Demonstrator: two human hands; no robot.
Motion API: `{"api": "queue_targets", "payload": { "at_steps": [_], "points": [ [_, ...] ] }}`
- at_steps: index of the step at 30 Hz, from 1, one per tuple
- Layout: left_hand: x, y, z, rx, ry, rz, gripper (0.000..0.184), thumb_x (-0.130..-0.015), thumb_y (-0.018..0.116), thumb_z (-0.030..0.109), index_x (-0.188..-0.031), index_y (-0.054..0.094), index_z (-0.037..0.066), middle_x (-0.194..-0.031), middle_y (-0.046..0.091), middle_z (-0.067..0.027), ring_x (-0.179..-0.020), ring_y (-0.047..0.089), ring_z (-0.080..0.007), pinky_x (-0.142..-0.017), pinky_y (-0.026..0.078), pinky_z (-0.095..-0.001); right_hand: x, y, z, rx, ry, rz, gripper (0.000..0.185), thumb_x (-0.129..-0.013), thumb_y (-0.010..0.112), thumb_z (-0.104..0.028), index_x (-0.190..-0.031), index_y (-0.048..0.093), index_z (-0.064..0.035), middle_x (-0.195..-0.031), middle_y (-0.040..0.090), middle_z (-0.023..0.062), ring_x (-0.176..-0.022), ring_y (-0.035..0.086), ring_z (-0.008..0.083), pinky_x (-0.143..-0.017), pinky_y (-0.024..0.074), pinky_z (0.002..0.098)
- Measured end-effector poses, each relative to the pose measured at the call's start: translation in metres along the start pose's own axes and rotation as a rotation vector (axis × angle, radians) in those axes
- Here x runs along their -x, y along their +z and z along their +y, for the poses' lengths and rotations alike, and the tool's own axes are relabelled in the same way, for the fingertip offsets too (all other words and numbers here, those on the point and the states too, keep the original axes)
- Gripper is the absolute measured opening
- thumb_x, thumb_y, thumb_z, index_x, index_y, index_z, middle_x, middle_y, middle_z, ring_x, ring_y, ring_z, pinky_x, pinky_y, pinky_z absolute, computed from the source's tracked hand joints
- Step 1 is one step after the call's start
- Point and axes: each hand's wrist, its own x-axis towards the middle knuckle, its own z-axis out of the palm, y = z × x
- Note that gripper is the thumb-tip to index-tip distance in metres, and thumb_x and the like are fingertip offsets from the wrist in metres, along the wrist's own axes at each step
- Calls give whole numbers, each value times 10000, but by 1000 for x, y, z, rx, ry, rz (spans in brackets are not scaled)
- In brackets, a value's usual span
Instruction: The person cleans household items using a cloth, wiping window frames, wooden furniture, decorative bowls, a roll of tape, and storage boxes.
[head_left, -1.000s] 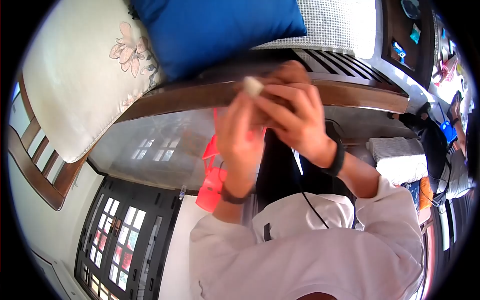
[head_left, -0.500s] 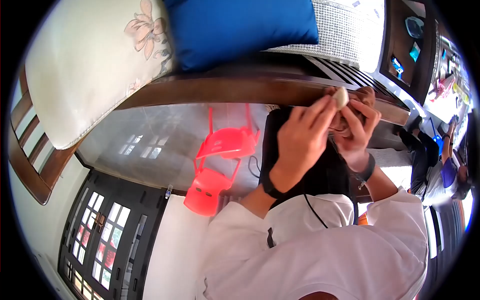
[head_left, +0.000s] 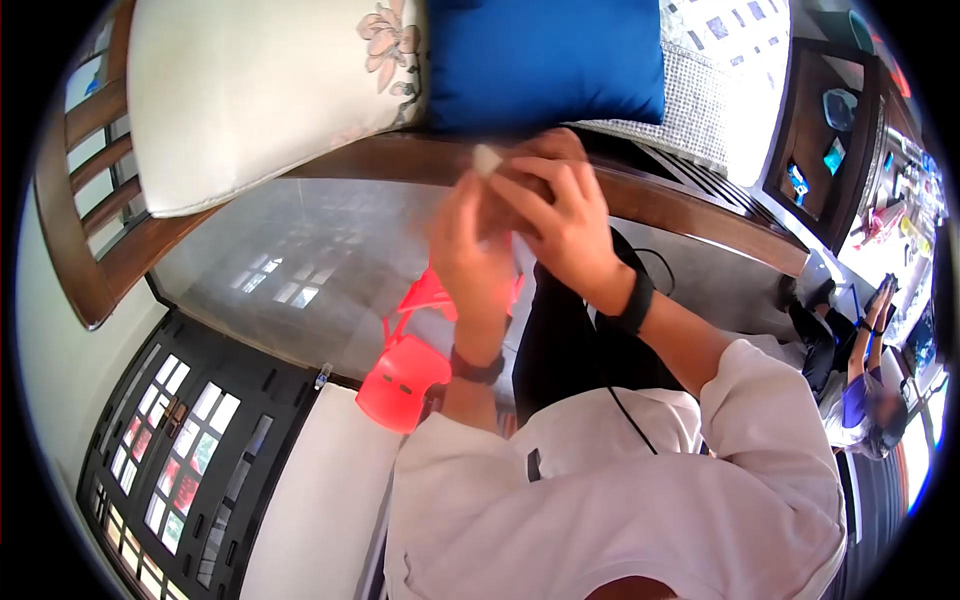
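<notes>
In the head view, my left hand (head_left: pixel 470 245) is blurred by motion, its fingers raised beside a small off-white piece (head_left: pixel 487 160). My right hand (head_left: pixel 570 215) is on the right with bent fingers wrapped round a brown object (head_left: pixel 555 148), which is partly hidden behind them. The off-white piece sits at the fingertips, between the two hands. What the brown object is cannot be made out. Both hands are held up in front of the wooden bench edge (head_left: pixel 680 200), close together.
A blue cushion (head_left: pixel 545 60) and a flowered cream cushion (head_left: pixel 260 90) lie on the bench. A red plastic chair (head_left: pixel 405 382) stands on the floor below. Another person (head_left: pixel 860 400) sits at the far right, near a dark wooden table (head_left: pixel 820 140).
Both hands have moved left in the view since half a second ago, and my left hand is now smeared by motion. The cushions and chair have shifted in the view too.
</notes>
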Motion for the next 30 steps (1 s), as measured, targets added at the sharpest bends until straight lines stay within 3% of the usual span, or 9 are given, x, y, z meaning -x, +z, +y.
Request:
{"api": "queue_targets", "payload": {
  "at_steps": [5, 8, 11, 15, 17, 20, 25, 28, 30],
  "points": [
    [19, 9, 26, 31, 114, -127, 484, -818, 658, -33, -1284, 617, 90, -1256, 652, -91, -1059, 625, -336, -887, 518, -417, 28, -42, 5, 147, 44, -59, 542, -629, 777, -75, -1158, 688, -154, -1196, 590, 49, -1042, 554, 309, -901, 492, 413],
    [21, -3, 36, 36, 137, -254, 462, -799, 699, 21, -1250, 618, 77, -1183, 657, -67, -993, 630, -309, -829, 534, -399, 37, -61, -3, 158, 143, -128, 563, -597, 802, -36, -1133, 673, -151, -1171, 590, 55, -1089, 551, 340, -911, 504, 437],
    [9, -45, 45, 133, 32, -482, 457, -811, 718, 33, -1256, 618, 46, -1148, 669, -140, -1039, 626, -338, -876, 508, -420, 26, -75, -26, 35, 225, -282, 545, -628, 785, -12, -1145, 662, -130, -1167, 593, 66, -1097, 569, 333, -911, 514, 415],
    [-11, -116, 33, 188, 192, -379, 489, -771, 759, 6, -1239, 622, 46, -1128, 671, -119, -1036, 621, -339, -851, 517, -417, -15, -74, -91, -118, 202, -332, 524, -649, 772, 7, -1148, 659, -106, -1187, 594, 75, -1070, 598, 319, -887, 529, 402],
    [-35, -175, 37, 140, 285, -290, 491, -762, 775, 55, -1232, 637, 67, -1108, 658, -74, -979, 640, -282, -789, 542, -377, -52, -65, -138, -156, 128, -299, 521, -652, 768, 13, -1150, 664, -99, -1196, 598, 77, -1060, 613, 316, -862, 543, 394],
    [-82, -262, 28, 151, 447, -185, 564, -701, 833, 73, -1234, 648, 66, -1098, 664, -54, -897, 656, -253, -740, 552, -348, -109, -45, -215, -181, -24, -164, 529, -652, 770, 12, -1158, 667, -104, -1195, 602, 75, -1047, 621, 310, -842, 549, 391],
    [-157, -396, 18, 187, 687, 12, 621, -658, 892, 99, -1225, 642, 48, -1094, 682, -89, -848, 663, -263, -677, 548, -341, -192, 4, -317, -233, -312, 75, 507, -664, 805, -12, -1152, 669, -33, -1191, 588, 169, -1043, 633, 340, -849, 549, 386],
    [-193, -430, -2, 94, 703, 71, 604, -660, 903, 106, -1205, 646, 54, -1075, 680, -91, -844, 664, -271, -665, 548, -341, -227, 39, -351, -292, -307, 212, 503, -682, 814, -41, -1164, 670, -37, -1212, 595, 156, -1036, 634, 317, -843, 545, 377],
    [-218, -434, -13, 81, 696, 35, 586, -659, 904, 93, -1186, 650, 60, -1048, 674, -90, -849, 661, -272, -674, 546, -344, -244, 52, -355, -177, -204, 162, 495, -706, 815, -61, -1182, 680, -77, -1226, 601, 124, -1032, 629, 274, -860, 534, 344]
  ]
}}
